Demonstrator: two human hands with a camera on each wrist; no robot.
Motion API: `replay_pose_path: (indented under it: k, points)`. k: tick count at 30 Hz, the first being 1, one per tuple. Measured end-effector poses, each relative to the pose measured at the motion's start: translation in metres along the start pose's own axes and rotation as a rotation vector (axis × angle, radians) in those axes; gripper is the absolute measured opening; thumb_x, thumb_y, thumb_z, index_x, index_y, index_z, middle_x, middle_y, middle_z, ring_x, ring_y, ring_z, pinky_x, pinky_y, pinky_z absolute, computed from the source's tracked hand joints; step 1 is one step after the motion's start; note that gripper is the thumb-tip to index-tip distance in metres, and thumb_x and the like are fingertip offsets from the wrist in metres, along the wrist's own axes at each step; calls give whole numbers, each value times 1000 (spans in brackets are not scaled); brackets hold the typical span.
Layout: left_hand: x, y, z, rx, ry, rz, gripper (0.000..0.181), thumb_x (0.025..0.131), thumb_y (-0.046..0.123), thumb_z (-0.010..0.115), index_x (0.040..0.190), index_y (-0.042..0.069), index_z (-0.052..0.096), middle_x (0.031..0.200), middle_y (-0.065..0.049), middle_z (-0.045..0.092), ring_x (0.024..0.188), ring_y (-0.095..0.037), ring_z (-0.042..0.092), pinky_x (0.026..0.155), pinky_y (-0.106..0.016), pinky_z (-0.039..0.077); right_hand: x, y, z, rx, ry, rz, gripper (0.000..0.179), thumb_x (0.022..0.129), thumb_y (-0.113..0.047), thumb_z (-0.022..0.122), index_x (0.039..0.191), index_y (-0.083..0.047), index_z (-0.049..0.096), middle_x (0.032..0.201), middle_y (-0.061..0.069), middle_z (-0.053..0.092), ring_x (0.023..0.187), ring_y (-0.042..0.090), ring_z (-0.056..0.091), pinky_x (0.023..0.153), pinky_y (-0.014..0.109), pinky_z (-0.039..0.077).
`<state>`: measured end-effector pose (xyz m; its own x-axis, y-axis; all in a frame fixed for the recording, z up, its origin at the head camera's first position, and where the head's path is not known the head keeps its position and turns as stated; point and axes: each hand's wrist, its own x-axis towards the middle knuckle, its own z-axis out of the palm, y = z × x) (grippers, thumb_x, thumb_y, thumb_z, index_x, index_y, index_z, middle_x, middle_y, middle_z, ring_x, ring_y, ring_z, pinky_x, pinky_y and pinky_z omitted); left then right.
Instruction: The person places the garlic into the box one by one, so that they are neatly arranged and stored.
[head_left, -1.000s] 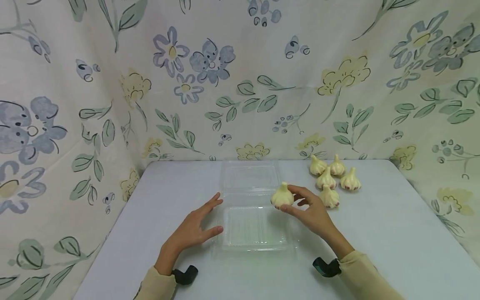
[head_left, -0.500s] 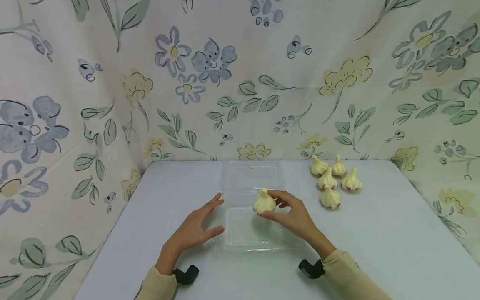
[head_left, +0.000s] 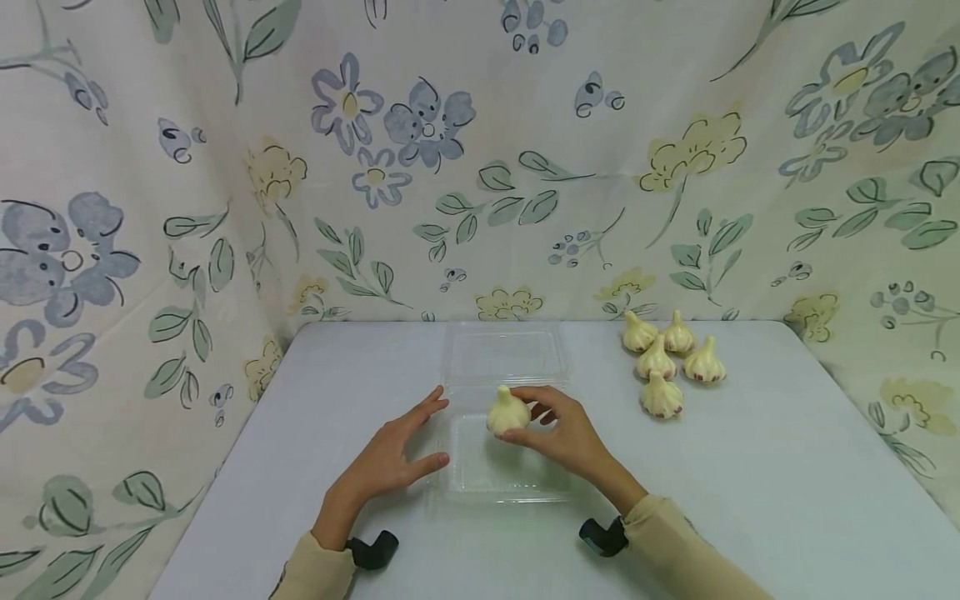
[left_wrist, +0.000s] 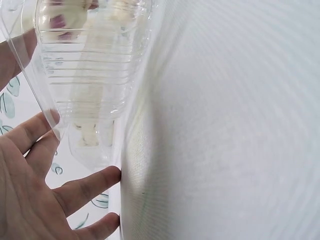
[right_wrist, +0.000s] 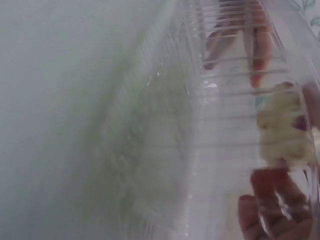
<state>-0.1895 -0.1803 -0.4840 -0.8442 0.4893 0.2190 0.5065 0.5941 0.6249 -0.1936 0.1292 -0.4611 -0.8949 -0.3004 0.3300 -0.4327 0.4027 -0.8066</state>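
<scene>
A garlic bulb (head_left: 507,412), pale with its stem pointing up, is pinched between the thumb and fingers of my right hand (head_left: 573,440). It is over the base of a clear plastic clamshell container (head_left: 483,482), whose lid (head_left: 504,354) lies folded back behind. My left hand (head_left: 382,457) stays at the container's left side, fingers spread and holding nothing. In the left wrist view, the left fingertips (left_wrist: 52,117) are at the container's edge, and lower fingers reach down to the table. The right wrist view shows the right fingers (right_wrist: 280,205) and the bulb (right_wrist: 282,125) blurred through the plastic.
Several more garlic bulbs (head_left: 657,360) stand grouped at the back right of the white table (head_left: 757,467). A floral curtain (head_left: 480,167) hangs behind the table and along its sides.
My right hand has carried the garlic bulb leftward and slightly down, from the container's right edge to over its base. The left hand has kept its place.
</scene>
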Motion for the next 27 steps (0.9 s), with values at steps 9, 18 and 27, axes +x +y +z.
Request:
replay_pose_path:
  k: [9, 18, 27]
  points:
    - [-1, 2, -1, -19, -25, -27, 79, 92, 50, 71, 159, 22, 38, 170, 7, 25, 144, -25, 49, 115, -57, 41, 7, -2, 13, 0, -59, 67, 58, 78, -33, 90, 131, -24, 69, 123, 0, 71, 90, 16, 65, 79, 40, 57]
    - [-1, 5, -2, -15, -22, -21, 76, 93, 45, 72, 158, 33, 36, 169, 10, 25, 145, -23, 49, 115, -55, 41, 16, -4, 25, -51, -101, 82, 59, 77, -35, 90, 131, -20, 69, 127, 1, 71, 89, 17, 64, 78, 41, 58]
    - [0, 4, -1, -25, -26, -42, 76, 92, 46, 72, 158, 33, 37, 169, 13, 24, 145, -26, 49, 114, -58, 41, 24, -5, 39, -45, -123, 63, 58, 76, -32, 91, 128, -17, 70, 125, 2, 72, 89, 19, 65, 79, 40, 58]
